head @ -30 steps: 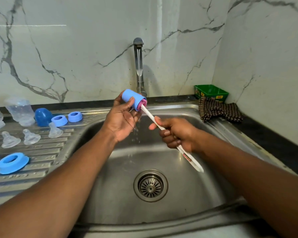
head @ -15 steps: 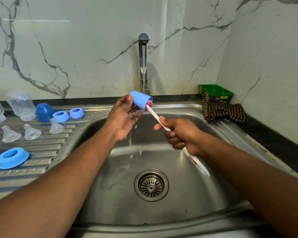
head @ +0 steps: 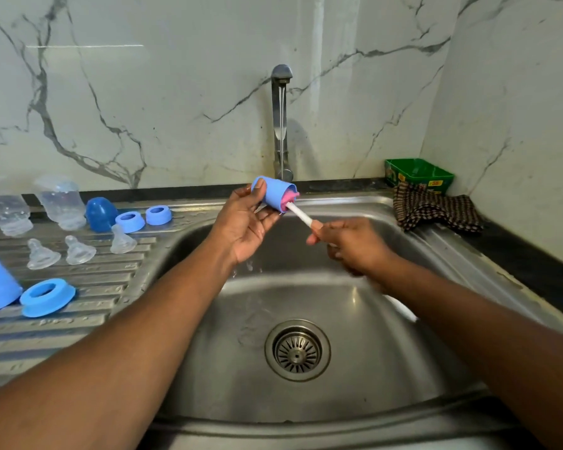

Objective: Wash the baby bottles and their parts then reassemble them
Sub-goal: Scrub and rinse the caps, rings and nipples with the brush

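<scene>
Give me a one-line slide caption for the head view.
Left hand holds blue cap; right hand works brush inside.

Steel drainboard (head: pixel 117 289), clear bottles (head: pixel 62 203), teats (head: pixel 41 254), blue rings (head: pixel 48 297) (perhaps collars), caps (head: pixel 100 213)

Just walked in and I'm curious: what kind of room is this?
Most likely a home kitchen: a steel sink with a ribbed draining board, a tap against marble-look wall tiles, and a dishcloth on the dark counter.
</scene>
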